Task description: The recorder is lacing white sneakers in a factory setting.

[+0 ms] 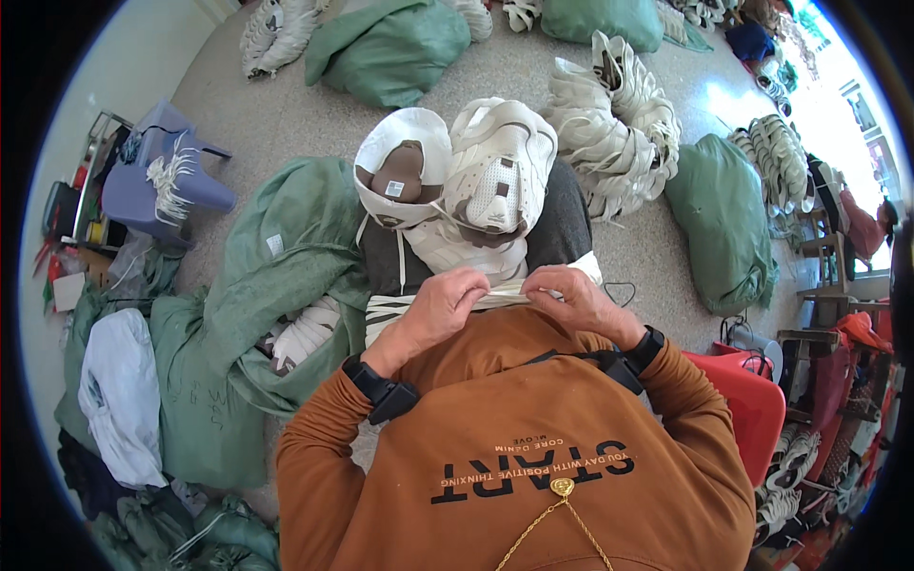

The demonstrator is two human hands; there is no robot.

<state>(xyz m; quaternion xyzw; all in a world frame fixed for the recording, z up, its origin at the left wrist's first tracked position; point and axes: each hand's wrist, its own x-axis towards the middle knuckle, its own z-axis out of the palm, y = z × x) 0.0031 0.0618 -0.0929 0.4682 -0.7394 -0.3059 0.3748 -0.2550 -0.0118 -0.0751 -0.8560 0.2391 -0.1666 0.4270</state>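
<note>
Both hands are close together over my lap. My left hand point(443, 306) pinches a thin white lace point(505, 293), thumb against fingers. Its other side is pinched by my right hand point(579, 301). More white laces point(386, 309) lie across my thighs below the hands. Just beyond them, a stack of off-white shoe uppers point(503, 162) rests on my knees, toes and mesh panels showing. To its left stands a white upper with a brown lining point(405, 176) and a small white label, its opening facing up.
Green sacks point(721, 224) lie on the floor around me; one open sack point(276, 247) at left holds wrapped uppers point(307, 333). Bundled uppers point(614, 128) sit ahead right. A purple stool point(162, 181) bears white laces. A red chair point(743, 404) is at my right; another person point(862, 224) sits far right.
</note>
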